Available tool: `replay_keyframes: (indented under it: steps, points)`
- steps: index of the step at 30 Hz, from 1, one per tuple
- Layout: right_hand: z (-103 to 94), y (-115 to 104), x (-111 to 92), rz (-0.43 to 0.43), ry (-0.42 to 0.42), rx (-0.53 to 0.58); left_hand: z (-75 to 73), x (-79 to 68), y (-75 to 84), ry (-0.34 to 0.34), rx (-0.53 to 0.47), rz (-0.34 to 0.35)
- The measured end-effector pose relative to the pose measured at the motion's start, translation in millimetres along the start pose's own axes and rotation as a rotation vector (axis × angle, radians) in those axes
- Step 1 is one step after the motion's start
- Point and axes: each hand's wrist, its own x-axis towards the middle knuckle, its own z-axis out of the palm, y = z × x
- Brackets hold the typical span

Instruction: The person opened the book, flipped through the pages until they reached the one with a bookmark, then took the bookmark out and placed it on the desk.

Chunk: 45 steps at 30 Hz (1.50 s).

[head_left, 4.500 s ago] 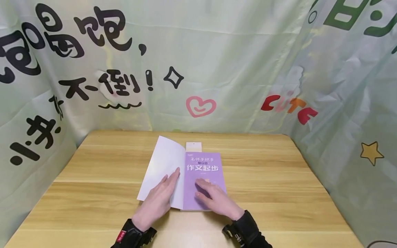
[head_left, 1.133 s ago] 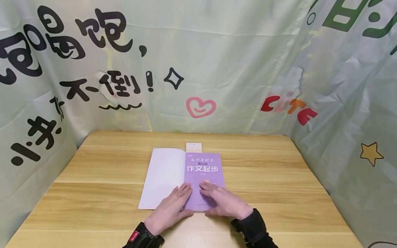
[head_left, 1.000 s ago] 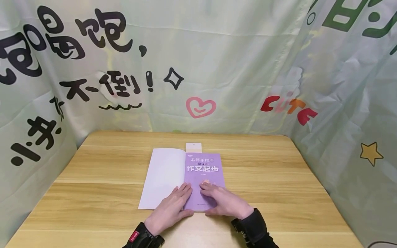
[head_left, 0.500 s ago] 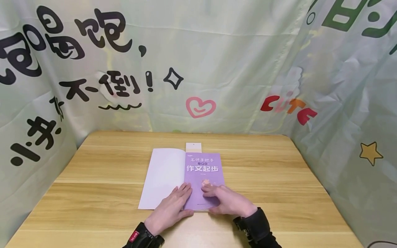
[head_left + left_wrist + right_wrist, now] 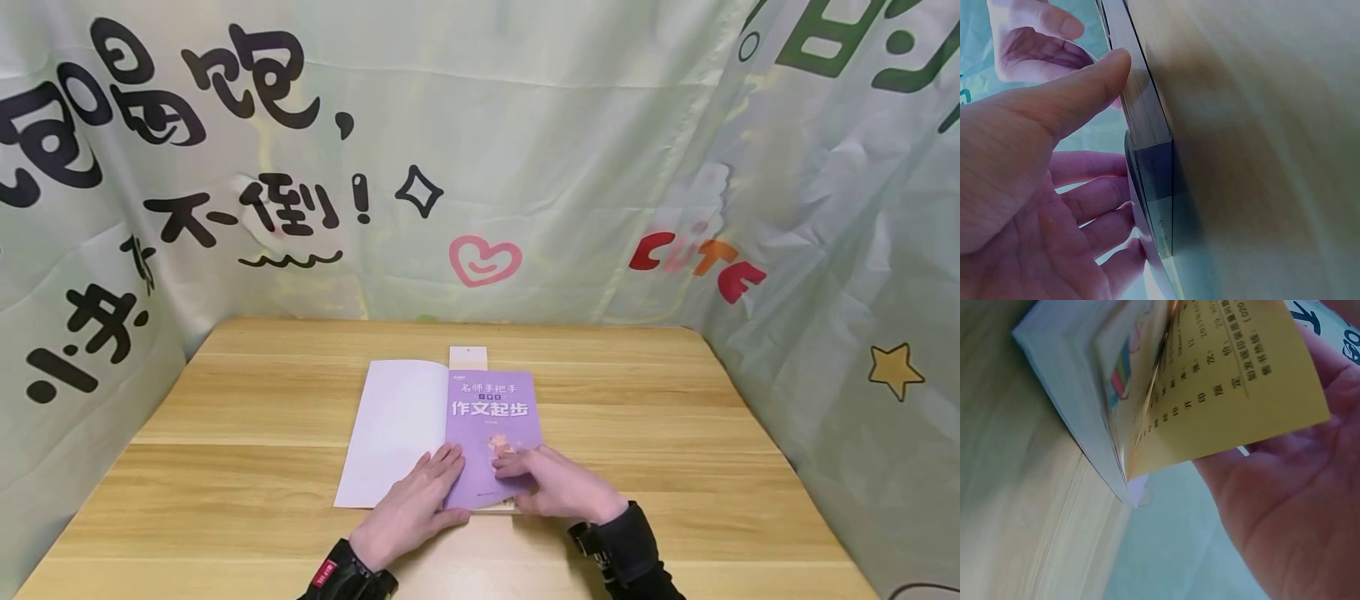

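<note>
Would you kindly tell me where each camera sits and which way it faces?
Head: worn on the head, facing forward and down at the book, table and curtain; left hand and right hand show.
Left wrist: on that wrist, facing the book's lower edge; left hand shows, and part of the right.
Right wrist: on that wrist, facing the raised page; right hand shows.
Head and left wrist share the book and both hands.
</note>
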Motion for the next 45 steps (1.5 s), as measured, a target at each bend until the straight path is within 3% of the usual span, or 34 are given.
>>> replay_keyframes:
  steps: [18, 36, 45]
  points:
    - [0.2, 2.3, 1.2, -0.036, 0.135, -0.021, -0.3, -0.9, 2.3, -0.001, -0.001, 0.000]
    - [1.6, 5.3, 8.2, -0.301, 0.546, -0.165, 1.5, -0.1, 0.7, 0.012, 0.002, 0.019]
    - [4.1, 5.8, 12.0, -0.375, 0.667, -0.177, 2.8, 0.0, 0.5, 0.030, -0.009, 0.036]
